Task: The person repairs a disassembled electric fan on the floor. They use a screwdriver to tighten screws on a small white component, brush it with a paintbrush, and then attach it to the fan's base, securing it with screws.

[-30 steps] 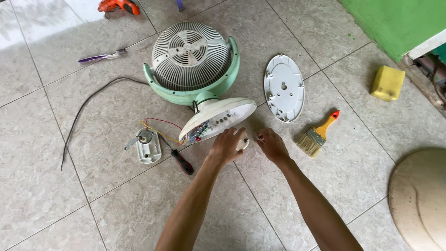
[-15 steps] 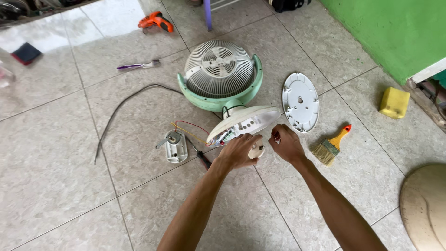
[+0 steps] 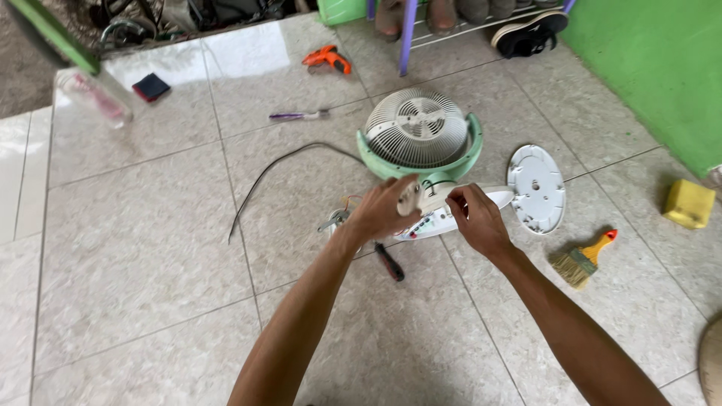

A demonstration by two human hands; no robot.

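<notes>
both hands are on a small cream part (image 3: 418, 197) held just above the white control base (image 3: 451, 216), which runs lengthwise 8 to 2 o'clock. left hand (image 3: 382, 210) curled around it at 9, right hand (image 3: 475, 218) pinching from 3, equally near. one fan (image 3: 417, 129) at 12, one cover plate (image 3: 535, 188), one brush (image 3: 583, 259), one screwdriver (image 3: 389, 262).

Soft daylight, a bit of motion blur around the hands

Light's even and bright, seems to come from the top left, where the glossy floor tiles (image 3: 241, 53) throw back a pale glare. Shadows are faint, just a soft smudge under the forearms. The left hand (image 3: 383, 210) is smeared by motion, the right hand (image 3: 477, 218) a little less. The fan grille (image 3: 417, 128) stays fairly sharp, and lines bend slightly near the edges.
</notes>
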